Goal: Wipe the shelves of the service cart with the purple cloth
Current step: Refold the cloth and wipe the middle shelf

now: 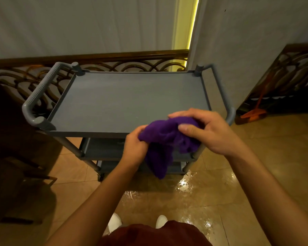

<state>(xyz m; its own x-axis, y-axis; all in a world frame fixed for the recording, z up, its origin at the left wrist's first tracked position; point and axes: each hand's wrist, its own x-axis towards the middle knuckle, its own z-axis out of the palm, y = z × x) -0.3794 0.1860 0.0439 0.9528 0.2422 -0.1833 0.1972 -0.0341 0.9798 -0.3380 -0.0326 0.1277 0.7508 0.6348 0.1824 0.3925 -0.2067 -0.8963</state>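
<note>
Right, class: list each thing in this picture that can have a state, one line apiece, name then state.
purple cloth: bunched, held in both hands, one end hanging down
left hand: gripping the cloth
right hand: gripping the cloth
service cart: upright, top shelf bare
floor: wet and shiny near the cart

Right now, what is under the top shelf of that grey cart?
Under the top shelf sit two lower shelves, one above the other, with nothing seen on the visible parts. The purple cloth and both hands cover their right side.
</note>
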